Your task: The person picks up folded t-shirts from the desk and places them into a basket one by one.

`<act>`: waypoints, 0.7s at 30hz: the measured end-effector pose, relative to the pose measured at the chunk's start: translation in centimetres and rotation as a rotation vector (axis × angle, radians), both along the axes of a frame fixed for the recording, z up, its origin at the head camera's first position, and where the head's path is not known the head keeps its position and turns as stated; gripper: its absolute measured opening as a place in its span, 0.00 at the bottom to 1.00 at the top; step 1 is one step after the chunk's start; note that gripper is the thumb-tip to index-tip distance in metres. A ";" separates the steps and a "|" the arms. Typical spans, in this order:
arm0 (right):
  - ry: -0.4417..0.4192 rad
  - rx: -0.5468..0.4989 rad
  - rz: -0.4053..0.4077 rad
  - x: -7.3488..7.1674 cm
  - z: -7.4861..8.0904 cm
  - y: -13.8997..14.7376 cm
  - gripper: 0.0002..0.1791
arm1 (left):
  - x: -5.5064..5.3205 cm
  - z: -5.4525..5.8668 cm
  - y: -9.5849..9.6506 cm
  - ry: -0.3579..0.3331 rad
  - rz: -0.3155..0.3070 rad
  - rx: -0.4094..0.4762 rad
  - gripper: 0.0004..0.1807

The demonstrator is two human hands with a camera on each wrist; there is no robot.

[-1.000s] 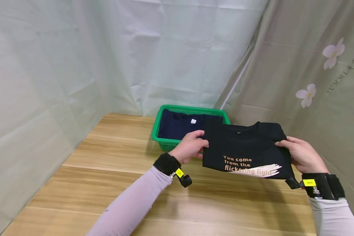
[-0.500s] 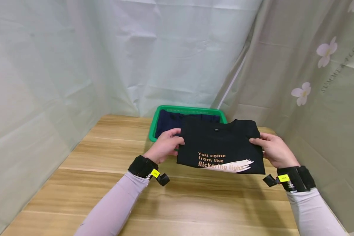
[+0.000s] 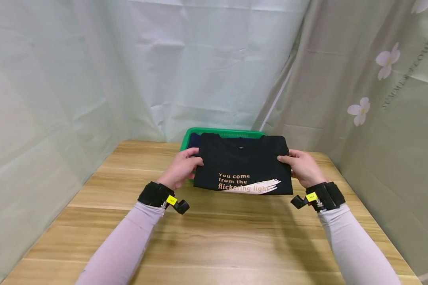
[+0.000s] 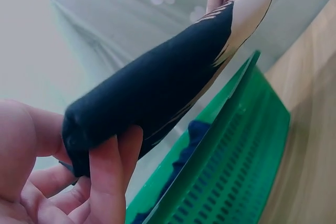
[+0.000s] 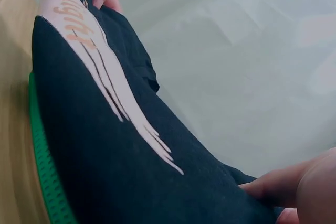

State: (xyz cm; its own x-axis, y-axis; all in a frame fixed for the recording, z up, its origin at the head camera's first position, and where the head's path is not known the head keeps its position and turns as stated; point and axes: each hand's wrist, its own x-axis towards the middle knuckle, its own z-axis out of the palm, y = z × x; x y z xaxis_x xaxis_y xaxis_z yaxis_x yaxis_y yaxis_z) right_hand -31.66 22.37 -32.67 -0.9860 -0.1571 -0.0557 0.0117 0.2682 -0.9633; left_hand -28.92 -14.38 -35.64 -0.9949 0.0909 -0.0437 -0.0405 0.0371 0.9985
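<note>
A folded black T-shirt (image 3: 242, 162), printed with orange words and a white brush stroke, is held up in front of a green plastic basket (image 3: 221, 130). My left hand (image 3: 180, 168) pinches its left edge, thumb on the front and fingers behind. At the opposite edge my right hand (image 3: 303, 166) grips the cloth in the same way. Dark navy clothing (image 3: 195, 139) lies in the basket, mostly hidden behind the shirt. The left wrist view shows the shirt (image 4: 152, 82) above the basket's perforated wall (image 4: 226, 166), apart from it.
The basket stands near the back of a wooden table (image 3: 214, 241). A pale curtain (image 3: 207, 67) hangs right behind the table, and a flower-printed curtain (image 3: 396, 158) runs along the right side.
Both hands have carried the black T-shirt leftward and slightly up, from the basket's right to in front of it. The shirt now covers most of the basket and the navy clothing.
</note>
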 end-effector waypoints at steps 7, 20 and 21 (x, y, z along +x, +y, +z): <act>0.010 0.015 -0.024 -2.4 0.9 -2.5 0.24 | -1.4 0.8 -1.5 -0.004 0.063 -0.041 0.32; 0.012 0.017 -0.072 -6.5 2.5 -5.2 0.22 | -5.1 2.0 -2.2 0.024 0.135 -0.066 0.22; 0.006 0.015 -0.077 -6.8 2.6 -5.2 0.21 | -5.4 2.0 -2.2 0.027 0.141 -0.067 0.23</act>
